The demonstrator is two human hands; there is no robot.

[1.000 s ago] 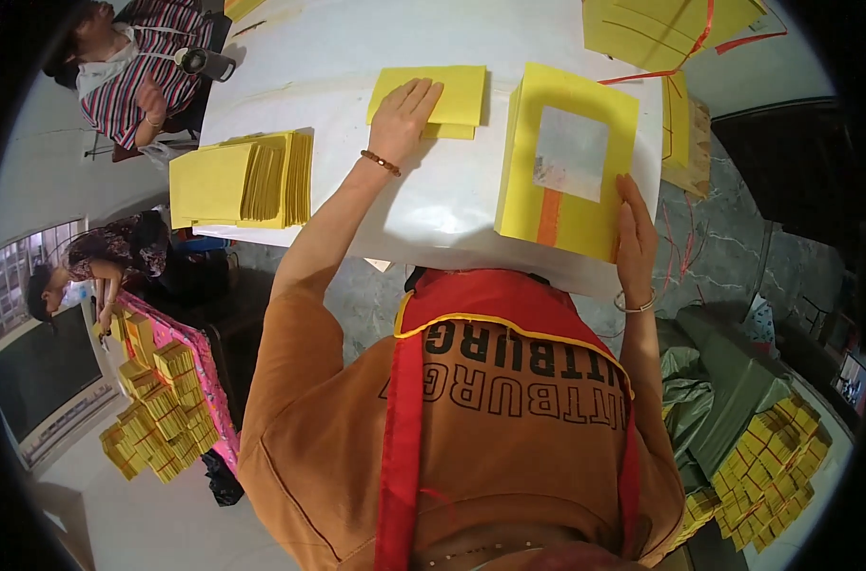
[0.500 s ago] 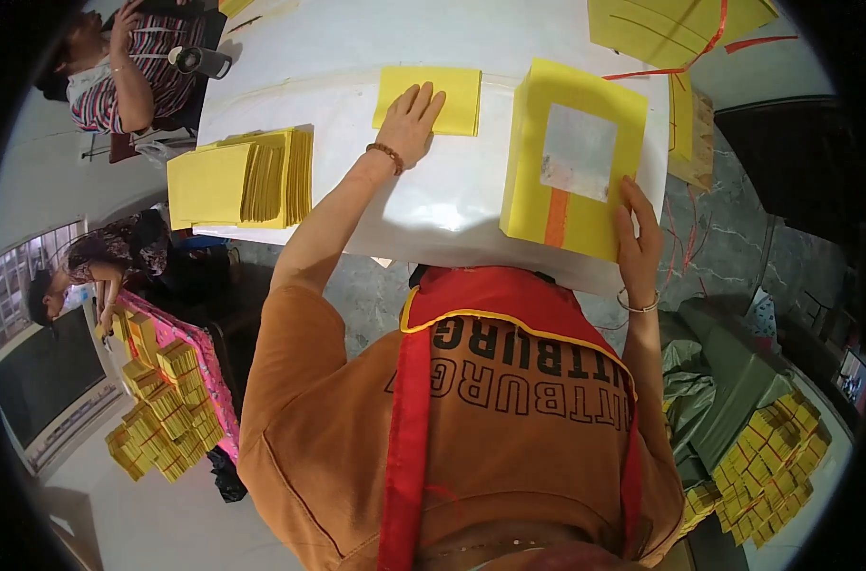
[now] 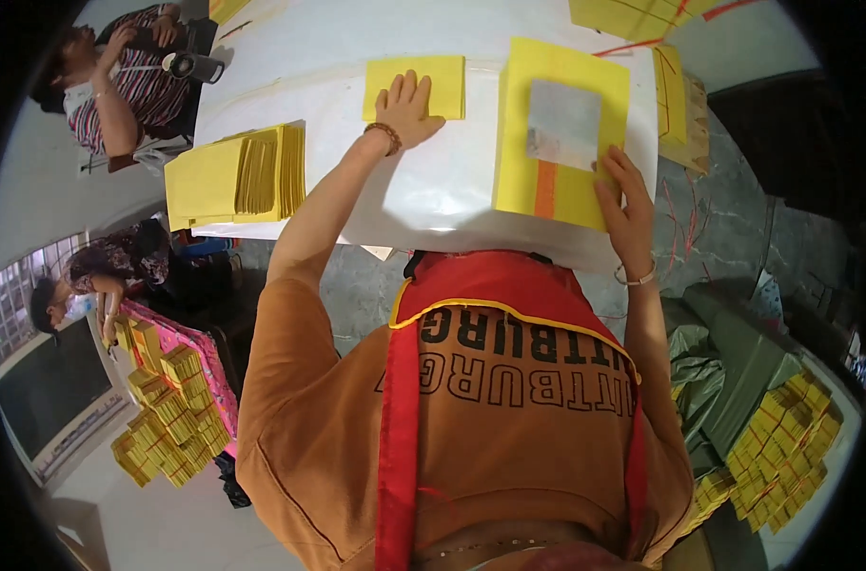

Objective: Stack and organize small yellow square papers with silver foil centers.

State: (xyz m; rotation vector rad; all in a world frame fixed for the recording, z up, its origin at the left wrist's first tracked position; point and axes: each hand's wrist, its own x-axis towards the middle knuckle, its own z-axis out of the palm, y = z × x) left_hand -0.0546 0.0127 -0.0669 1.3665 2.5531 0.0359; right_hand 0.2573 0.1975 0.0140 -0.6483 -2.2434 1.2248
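My left hand [image 3: 410, 112] lies palm down with fingers spread over the near edge of a folded yellow paper [image 3: 441, 74] on the white table. To its right stands a thick stack of yellow paper [image 3: 568, 68]. A greyish-white rectangle [image 3: 564, 124] and an orange strip [image 3: 545, 190] show on the stack's top. At the stack's right edge is my right hand [image 3: 627, 202], fingers apart and slightly bent, their tips touching the top sheet. Nothing shows gripped in either hand.
Folded yellow papers [image 3: 226, 179] stand in a row at the table's left. Another yellow stack [image 3: 633, 17] with red ties lies at the far right. Two people sit at the left, one beside a pink-covered table [image 3: 219, 381] with yellow bundles. More yellow bundles [image 3: 785, 452] are piled at lower right.
My left hand's fingers have spread, and the hand has slid toward the folded paper's near edge. My right fingers have shifted slightly further onto the stack. The whole view has shifted a little.
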